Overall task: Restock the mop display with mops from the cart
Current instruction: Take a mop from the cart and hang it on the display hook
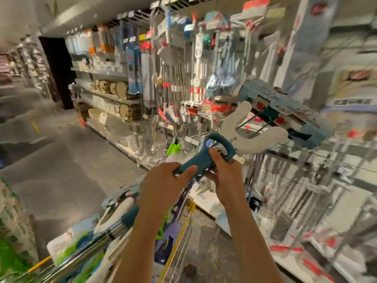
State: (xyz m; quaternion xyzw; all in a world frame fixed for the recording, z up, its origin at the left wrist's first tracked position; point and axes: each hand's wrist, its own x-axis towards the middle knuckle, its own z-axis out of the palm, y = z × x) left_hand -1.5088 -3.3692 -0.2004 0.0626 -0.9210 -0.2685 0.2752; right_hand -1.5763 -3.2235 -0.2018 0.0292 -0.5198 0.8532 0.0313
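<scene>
While both hands (163,184) (226,176) hold the mop (206,158), open aisle floor (61,160) lies leftward.

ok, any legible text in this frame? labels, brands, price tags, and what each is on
None can be read; motion blur smears all print.
Teal card sleeve on the mop held by the left hand and right hand: print present, unreadable.
Grey box at right: dark line of characters, too blurred.
Red shelf-edge tags: too blurred.
Hanging pack headers up top: blurred.
</scene>
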